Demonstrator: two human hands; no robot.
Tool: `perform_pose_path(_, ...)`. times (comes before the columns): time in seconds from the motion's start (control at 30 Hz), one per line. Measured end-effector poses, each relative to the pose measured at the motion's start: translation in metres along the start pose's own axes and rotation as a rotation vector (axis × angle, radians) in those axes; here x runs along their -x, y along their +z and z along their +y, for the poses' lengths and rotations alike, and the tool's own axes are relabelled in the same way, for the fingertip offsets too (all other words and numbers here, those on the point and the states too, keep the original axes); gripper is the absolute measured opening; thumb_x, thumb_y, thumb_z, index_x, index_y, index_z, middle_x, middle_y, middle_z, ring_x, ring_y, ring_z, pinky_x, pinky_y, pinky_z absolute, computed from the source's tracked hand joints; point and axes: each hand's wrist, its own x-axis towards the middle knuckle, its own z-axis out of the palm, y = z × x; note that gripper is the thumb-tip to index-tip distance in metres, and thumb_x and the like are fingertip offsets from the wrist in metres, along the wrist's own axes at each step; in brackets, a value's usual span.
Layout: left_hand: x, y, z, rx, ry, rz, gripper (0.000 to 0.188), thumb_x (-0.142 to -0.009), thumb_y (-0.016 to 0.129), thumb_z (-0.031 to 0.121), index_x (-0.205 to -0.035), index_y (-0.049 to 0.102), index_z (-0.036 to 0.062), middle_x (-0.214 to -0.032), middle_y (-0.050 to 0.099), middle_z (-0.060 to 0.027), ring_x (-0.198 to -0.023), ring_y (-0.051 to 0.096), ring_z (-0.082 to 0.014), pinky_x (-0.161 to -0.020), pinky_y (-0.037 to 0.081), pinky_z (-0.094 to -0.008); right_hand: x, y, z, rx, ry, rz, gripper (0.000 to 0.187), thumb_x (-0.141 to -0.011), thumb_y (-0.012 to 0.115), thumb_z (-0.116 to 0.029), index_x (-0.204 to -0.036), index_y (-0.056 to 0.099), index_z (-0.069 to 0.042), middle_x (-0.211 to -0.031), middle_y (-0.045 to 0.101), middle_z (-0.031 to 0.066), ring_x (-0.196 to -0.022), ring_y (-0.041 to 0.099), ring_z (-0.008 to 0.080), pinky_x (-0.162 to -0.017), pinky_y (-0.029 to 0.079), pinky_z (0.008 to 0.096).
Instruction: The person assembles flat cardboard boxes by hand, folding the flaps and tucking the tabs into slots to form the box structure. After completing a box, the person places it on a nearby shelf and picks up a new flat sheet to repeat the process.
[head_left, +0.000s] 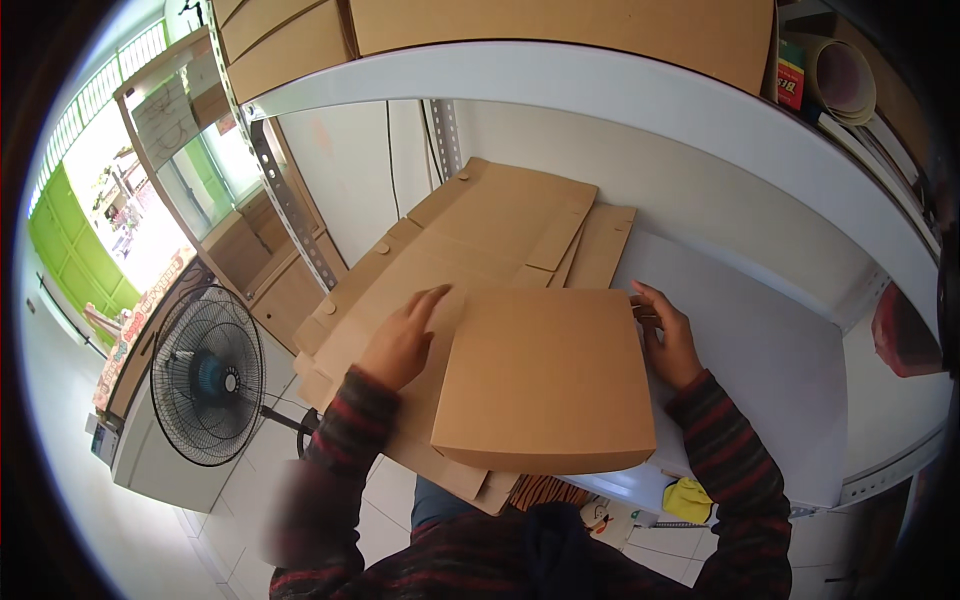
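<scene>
A white wall backs a pale metal rack; the floor is white tile. At left, 1 fan stands near a wooden cabinet, and bright daylight shows beside a green gate.

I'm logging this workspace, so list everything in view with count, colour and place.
Closed box: 1, brown, between the hands
Flattened cardboard: several, brown, under and beyond the box
Lower shelf: 1, pale grey, under the cardboard
Upper shelf: 1, white, across the top
Stored boxes: at least two, brown, on the upper shelf
Roll: 1, cream, upper right
Fan: 1, black and blue, left
Cabinet: 1, brown, behind the fan
Gate: 1, green, far left
Cloth-like item: 1, yellow, lower right
Unclear item: 1, red, right edge
Sleeves: 2, dark with red stripes, lower centre
Left hand: 1, bare, left of the box
Right hand: 1, bare, at the box's right side
</scene>
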Motion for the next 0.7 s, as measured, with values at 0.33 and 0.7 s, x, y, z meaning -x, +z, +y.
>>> perform_pose_path(0.33,0.089,-0.036,0.057,0.444,-0.187,-0.261,0.054,-0.065,0.083,0.015,-0.112,0.060,0.0007,-0.108,0.061,-0.0144,-0.102,0.060,-0.0314,-0.090,0.047,-0.0376,-0.004,-0.013,-0.022,-0.360,0.516,-0.142,0.044,-0.098,0.054,-0.033,-0.130,0.049,-0.003,-0.097,0.065,0.0092,-0.083,0.065,0.0139,-0.075,0.052,0.0277)
perform_pose_path(0.7,0.073,0.003,0.045,0.444,-0.391,0.187,0.038,-0.086,0.065,0.007,-0.121,0.054,-0.0014,-0.104,0.066,-0.0175,-0.099,0.064,-0.0322,-0.088,0.049,-0.0375,0.002,0.003,-0.014,-0.295,0.264,-0.215,0.051,-0.099,0.052,-0.030,-0.139,0.041,-0.001,-0.135,0.051,0.0166,-0.123,0.050,0.0251,-0.101,0.041,0.0370)
